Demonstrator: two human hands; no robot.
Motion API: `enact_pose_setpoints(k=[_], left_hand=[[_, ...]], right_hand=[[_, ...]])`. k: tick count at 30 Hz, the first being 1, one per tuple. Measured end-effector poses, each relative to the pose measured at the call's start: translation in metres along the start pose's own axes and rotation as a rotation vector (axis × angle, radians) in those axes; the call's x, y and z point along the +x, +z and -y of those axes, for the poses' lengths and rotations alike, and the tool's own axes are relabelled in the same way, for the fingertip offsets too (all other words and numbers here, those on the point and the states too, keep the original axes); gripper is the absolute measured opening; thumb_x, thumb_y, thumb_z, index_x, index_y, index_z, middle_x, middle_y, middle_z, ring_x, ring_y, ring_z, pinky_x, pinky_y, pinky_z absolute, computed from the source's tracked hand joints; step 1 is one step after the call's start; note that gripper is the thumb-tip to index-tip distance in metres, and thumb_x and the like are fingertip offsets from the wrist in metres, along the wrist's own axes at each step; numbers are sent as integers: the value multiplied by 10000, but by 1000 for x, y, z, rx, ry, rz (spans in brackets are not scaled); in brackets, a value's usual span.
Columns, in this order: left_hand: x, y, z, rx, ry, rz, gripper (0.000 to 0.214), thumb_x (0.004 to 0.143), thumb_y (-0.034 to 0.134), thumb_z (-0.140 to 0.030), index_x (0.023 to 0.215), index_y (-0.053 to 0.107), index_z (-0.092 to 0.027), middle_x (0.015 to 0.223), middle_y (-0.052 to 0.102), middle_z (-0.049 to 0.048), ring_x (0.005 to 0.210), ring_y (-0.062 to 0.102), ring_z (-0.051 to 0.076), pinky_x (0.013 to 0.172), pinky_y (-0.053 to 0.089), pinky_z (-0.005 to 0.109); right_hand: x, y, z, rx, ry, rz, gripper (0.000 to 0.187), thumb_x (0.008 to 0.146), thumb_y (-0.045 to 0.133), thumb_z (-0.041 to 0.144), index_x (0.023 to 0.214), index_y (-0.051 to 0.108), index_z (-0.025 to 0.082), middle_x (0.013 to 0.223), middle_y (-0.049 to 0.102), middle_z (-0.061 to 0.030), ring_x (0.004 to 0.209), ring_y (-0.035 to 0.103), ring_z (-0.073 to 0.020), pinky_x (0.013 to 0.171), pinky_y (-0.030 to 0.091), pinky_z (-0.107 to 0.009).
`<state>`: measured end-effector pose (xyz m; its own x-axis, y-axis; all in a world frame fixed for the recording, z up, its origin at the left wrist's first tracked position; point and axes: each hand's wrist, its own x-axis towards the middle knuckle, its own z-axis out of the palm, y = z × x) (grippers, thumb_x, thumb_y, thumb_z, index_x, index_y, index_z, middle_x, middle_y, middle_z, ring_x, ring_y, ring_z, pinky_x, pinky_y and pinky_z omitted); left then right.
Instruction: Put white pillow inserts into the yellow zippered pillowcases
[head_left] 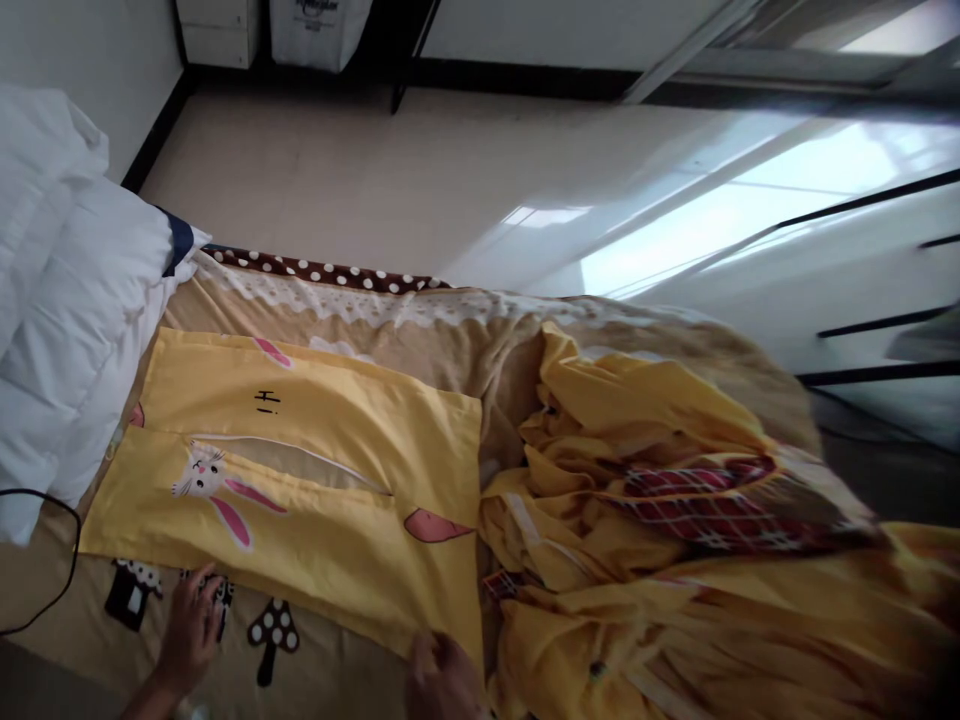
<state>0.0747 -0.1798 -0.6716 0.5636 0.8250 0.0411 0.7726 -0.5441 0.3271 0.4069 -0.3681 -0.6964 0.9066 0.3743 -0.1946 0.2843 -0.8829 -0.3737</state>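
A yellow rabbit-print pillowcase (315,545) lies spread, its slit gaping, in what looks like a flattening step. The left hand (191,630) is open by its near edge; the right hand (444,675) curls near a corner, grip unclear. Further straightening would call for tugging that edge. Crumpled yellow fabric (637,400) sits beside it on the bed (431,350).

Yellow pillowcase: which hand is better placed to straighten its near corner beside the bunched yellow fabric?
Probably the right hand: it is at the near edge of the pillowcase, close to that corner and the bunched fabric. The left hand is nearer the white bedding.
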Motion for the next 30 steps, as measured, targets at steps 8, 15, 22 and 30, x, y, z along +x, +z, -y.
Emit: enact_pose_setpoints(k=[8, 15, 22, 30], left_hand=[[159, 48, -34, 70, 201, 154, 523, 994, 388, -275, 1514, 376, -219, 1532, 439, 69, 1456, 349, 218, 1224, 212, 455], [47, -27, 112, 314, -284, -47, 672, 972, 437, -355, 1575, 142, -338, 1627, 241, 73, 1448, 342, 338, 1180, 199, 640], [68, -2, 50, 196, -218, -169, 670, 969, 426, -217, 1585, 159, -219, 1559, 374, 175, 1461, 328, 296, 1188, 260, 551], [130, 27, 33, 141, 157, 97, 598, 949, 473, -268, 1528, 338, -326, 1510, 470, 68, 1423, 403, 259, 1199, 279, 488]], right_hand=[[-5, 89, 184, -58, -796, 149, 484, 1026, 313, 324, 1483, 419, 207, 1505, 475, -105, 1423, 363, -189, 1150, 172, -389], [5, 32, -16, -261, -371, 61, 651, 999, 153, 486, 1576, 218, 191, 1528, 421, -170, 1412, 387, -302, 1119, 235, -555], [-21, 53, 46, -144, -579, -82, 618, 1019, 288, 388, 1587, 141, 194, 1459, 502, -195, 1300, 522, -282, 1067, 310, -495], [-21, 92, 108, -130, -711, 149, 577, 1007, 351, 341, 1568, 230, 283, 1541, 422, -95, 1416, 401, -238, 1157, 218, -452]])
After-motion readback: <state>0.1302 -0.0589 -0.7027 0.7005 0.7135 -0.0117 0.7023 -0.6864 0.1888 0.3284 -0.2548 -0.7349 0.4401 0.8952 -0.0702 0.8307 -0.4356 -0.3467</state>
